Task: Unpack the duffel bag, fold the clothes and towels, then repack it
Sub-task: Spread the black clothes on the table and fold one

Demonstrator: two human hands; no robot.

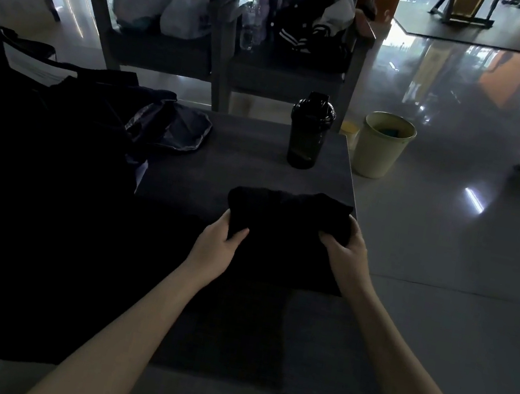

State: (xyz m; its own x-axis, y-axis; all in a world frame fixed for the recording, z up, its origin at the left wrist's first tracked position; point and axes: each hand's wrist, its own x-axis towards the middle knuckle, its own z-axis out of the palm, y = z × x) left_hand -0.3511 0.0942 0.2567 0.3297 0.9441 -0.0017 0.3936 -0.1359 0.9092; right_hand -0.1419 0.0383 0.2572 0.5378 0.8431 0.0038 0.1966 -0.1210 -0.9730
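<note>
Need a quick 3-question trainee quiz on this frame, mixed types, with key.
1. True or false: the left hand and the right hand both grip the black garment.
2. Multiple choice: the black shaker bottle stands A) on the table B) on a chair C) on a shelf.
3. Fill in: the bin stands to the table's right, on the ____.
Key: 1 true; 2 A; 3 floor.
</note>
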